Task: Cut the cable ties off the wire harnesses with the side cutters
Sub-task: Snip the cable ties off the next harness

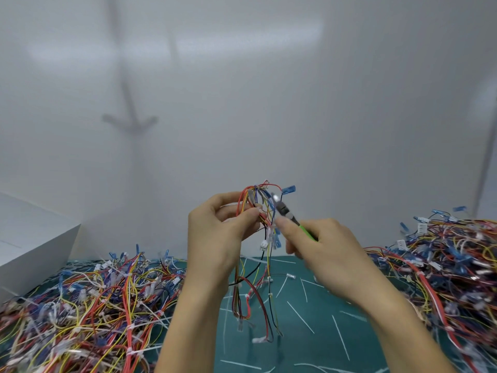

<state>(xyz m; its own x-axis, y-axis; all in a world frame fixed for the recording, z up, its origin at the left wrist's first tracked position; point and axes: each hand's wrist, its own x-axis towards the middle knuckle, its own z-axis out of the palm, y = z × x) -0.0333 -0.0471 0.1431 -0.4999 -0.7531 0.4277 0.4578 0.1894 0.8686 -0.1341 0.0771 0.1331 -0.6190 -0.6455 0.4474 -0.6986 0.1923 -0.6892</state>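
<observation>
At the far left a plain white box (32,238) stands at the table's edge. Just right of it a tangled heap of red, yellow and blue wire harnesses (88,313) spreads over the near left of the teal-covered table (295,351), and many of its bundles have white ties round them.

Right of the heap, the left hand (215,232) is raised above the table. Its fingers (242,215) are curled and pinch the top of one multicoloured wire harness (258,208), whose loose ends, tipped with small white and blue connectors, hang down toward the table.

Just beside it, the right hand (328,251) grips the green-handled side cutters (289,215) with its fingers wrapped round the handles. The dark metal head is pushed in among the held wires, near the left fingertips. The head is blurred, so I can't tell how its blades stand.

Below the hands, thin white cut cable ties (300,316) lie scattered on the bare teal. At the right a second, taller heap of coloured harnesses (443,265) covers the table's edge.
</observation>
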